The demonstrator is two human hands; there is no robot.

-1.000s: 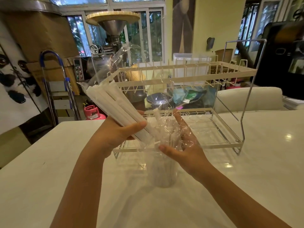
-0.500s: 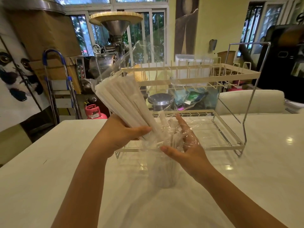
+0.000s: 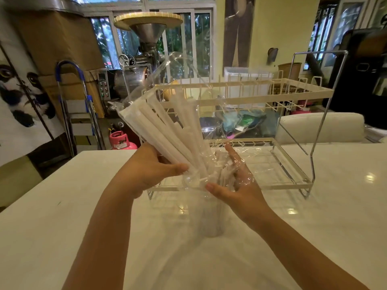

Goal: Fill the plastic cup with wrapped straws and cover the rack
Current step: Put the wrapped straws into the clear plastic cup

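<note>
My left hand [image 3: 150,170] grips a bundle of white paper-wrapped straws [image 3: 159,130] inside a clear plastic bag [image 3: 184,68]; the bundle fans up and to the left, its lower ends pointing into the clear plastic cup [image 3: 211,216] on the white table [image 3: 314,227]. My right hand [image 3: 236,185] holds the cup's rim and the crinkled bag film there, thumb in front, fingers spread behind. Several straws stand in the cup. Just behind stands the two-tier cream wire rack [image 3: 278,93].
A metal grinder with a funnel [image 3: 146,38], a blue-handled trolley [image 3: 71,101] and a pink gas cylinder [image 3: 120,140] stand beyond the table's far left edge. A white chair back [image 3: 320,126] is behind the rack on the right.
My left hand has tipped the straw bundle more upright and moved its lower ends to the cup's mouth. The bag's loose top has swung up. My right hand stays on the rim.
</note>
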